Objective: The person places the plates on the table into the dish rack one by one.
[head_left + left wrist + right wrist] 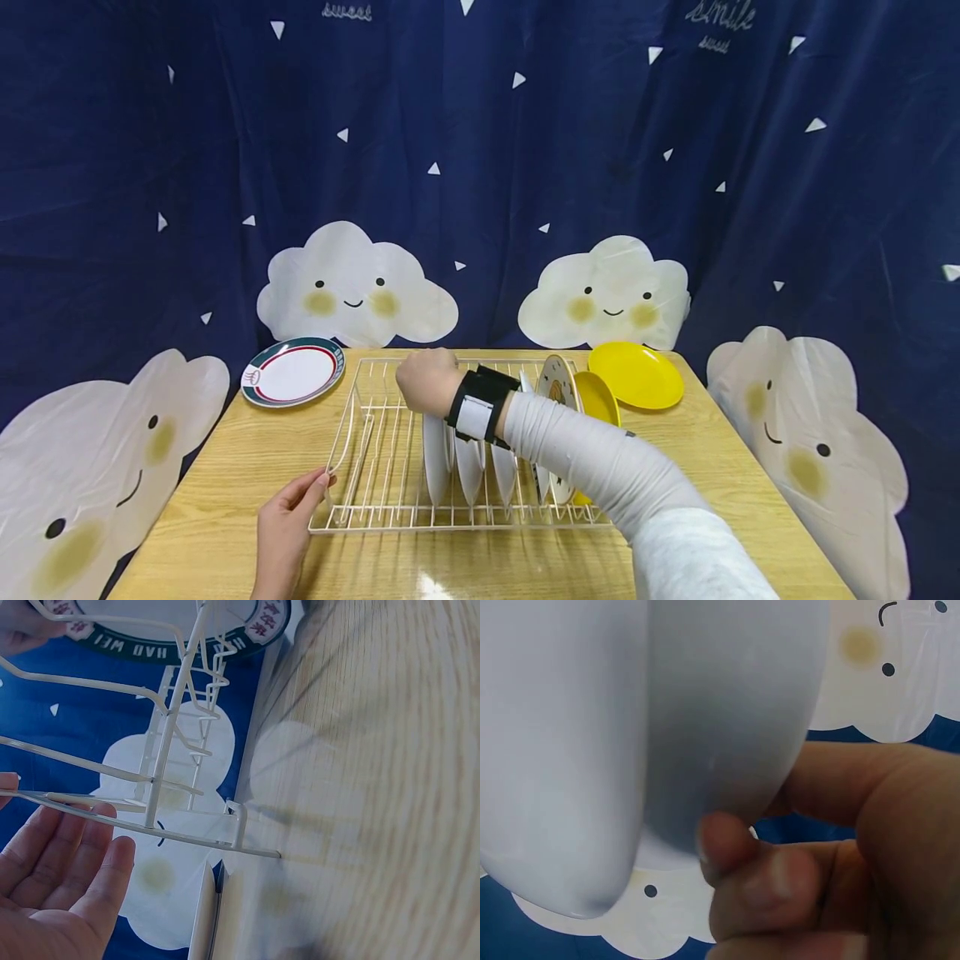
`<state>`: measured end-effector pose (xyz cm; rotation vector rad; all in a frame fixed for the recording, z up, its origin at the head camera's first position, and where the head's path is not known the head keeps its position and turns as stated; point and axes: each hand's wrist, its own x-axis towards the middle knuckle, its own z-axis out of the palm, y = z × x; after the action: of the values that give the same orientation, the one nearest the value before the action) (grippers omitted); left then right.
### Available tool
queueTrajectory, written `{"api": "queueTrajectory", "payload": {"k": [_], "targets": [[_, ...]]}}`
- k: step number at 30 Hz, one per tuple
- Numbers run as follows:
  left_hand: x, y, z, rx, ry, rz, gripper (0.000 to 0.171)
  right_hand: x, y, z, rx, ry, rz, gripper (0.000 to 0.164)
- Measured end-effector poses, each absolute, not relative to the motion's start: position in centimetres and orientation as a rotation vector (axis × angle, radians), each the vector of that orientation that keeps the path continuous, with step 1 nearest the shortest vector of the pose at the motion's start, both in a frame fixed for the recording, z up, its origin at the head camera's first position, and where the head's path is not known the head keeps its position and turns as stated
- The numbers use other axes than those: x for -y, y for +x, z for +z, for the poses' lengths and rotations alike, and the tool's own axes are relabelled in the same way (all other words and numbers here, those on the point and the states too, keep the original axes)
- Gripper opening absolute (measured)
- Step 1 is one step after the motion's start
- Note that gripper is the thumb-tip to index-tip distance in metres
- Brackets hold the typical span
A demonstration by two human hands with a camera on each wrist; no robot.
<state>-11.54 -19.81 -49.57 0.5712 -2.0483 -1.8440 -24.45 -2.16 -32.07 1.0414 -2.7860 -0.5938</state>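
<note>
My left hand (288,517) grips the front left corner of a white wire dish rack (405,528), thumb on the wire. In the left wrist view its fingers (97,847) lie under the rack's wire. My right hand (429,382) pinches the upper edge of a plate (435,458) that stands upright in the rack, leftmost of the row. The left wrist view shows this plate's green rim (150,649) with lettering; the right wrist view shows its smooth white back (727,712). Beside it, to its right, stands another white plate (469,471).
Farther right in the rack stand more upright plates, among them a patterned plate (558,379) and a yellow plate (597,400). A green-rimmed plate (292,372) lies at the table's back left, a yellow plate (637,375) at the back right. Dark blue curtain (480,192) hangs behind.
</note>
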Motion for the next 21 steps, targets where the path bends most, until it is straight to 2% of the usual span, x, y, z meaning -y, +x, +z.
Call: {"api": "queueTrajectory", "payload": {"k": [11,21], "targets": [[19.9,-11.7,-49.7,2.031,0.575,-1.862,0.036,2.2,-24.7,-31.8,2.804,1.099,-0.544,0.044],[19.8,-11.6,-49.6,2.012,0.568,-1.878,0.035,2.4,-24.4,-31.0,2.811,1.129,-0.492,0.047]]}}
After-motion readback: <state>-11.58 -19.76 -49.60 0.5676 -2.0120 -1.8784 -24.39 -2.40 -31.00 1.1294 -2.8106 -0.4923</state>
